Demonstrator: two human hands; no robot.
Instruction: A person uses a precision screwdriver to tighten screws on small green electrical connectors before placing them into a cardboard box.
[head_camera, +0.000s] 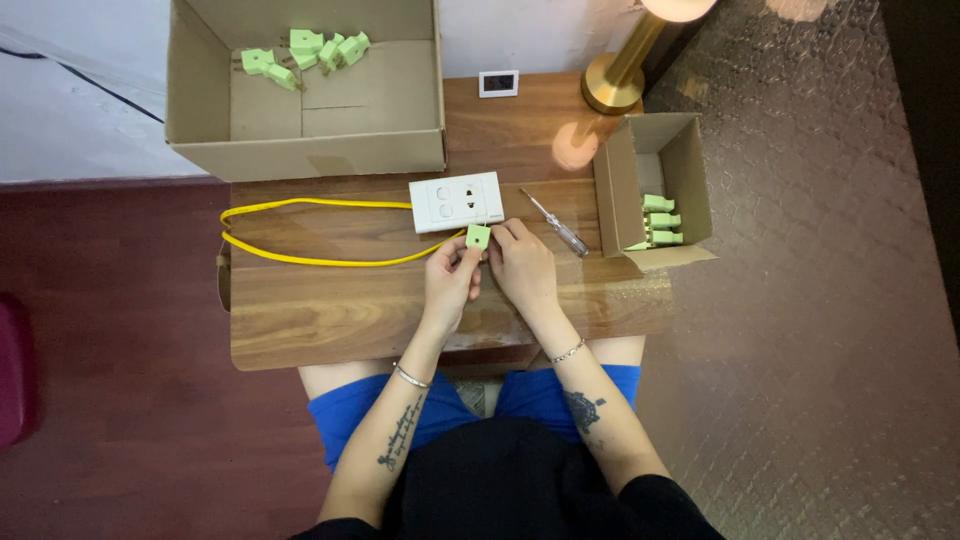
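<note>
Both hands meet over the middle of a small wooden table. My left hand and my right hand pinch a small light-green plug between their fingertips. A yellow cable loops across the table to the left and runs up to the plug. Just beyond the plug lies a white socket plate, flat on the wood.
A screwdriver with a clear handle lies right of the socket plate. A small cardboard box at the right holds several green plugs. A large cardboard box at the back holds several more. A brass lamp base stands at the back right.
</note>
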